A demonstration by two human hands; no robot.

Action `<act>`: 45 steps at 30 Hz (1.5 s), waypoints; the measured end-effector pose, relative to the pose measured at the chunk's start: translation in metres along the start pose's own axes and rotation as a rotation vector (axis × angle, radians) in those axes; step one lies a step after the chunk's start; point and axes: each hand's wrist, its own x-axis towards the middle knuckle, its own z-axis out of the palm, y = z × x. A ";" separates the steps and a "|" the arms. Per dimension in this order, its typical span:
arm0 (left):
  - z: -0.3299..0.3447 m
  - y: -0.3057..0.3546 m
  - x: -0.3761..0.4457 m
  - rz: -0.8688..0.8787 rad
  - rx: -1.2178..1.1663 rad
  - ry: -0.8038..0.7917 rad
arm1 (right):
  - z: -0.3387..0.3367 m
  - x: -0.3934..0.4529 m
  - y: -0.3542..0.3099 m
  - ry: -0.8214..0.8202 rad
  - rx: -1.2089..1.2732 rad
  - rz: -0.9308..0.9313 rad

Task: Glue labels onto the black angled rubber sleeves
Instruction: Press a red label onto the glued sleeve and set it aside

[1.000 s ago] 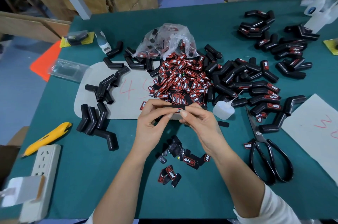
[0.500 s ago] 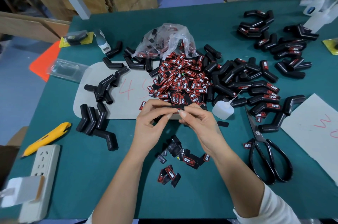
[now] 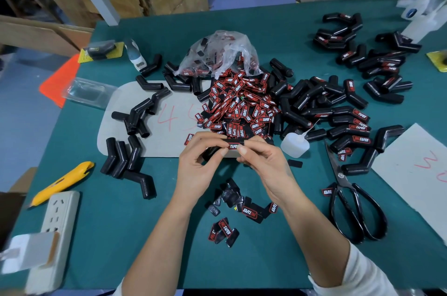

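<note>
Black rubber sleeve is mostly hidden behind your fingers. Your left hand grips it; your right hand pinches the label on it.

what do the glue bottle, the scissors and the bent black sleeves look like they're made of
Glue bottle: translucent whitish plastic, by its cloudy look and thin nozzle.
Scissors: metal blades with glossy black loop handles, probably painted or coated.
Sleeves: matte black rubber or soft plastic, dull sheen with ribbed ends.
</note>
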 end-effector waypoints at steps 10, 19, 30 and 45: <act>-0.001 -0.002 0.000 -0.017 0.007 0.000 | 0.002 -0.002 -0.002 0.002 0.020 0.012; -0.001 -0.001 0.001 -0.044 -0.011 -0.008 | 0.001 -0.002 -0.003 -0.009 0.013 0.020; 0.001 -0.002 -0.001 -0.039 -0.068 -0.008 | 0.001 -0.001 -0.003 -0.018 0.029 0.015; 0.003 0.002 -0.003 -0.191 -0.202 0.017 | 0.001 -0.002 -0.001 -0.007 -0.050 -0.017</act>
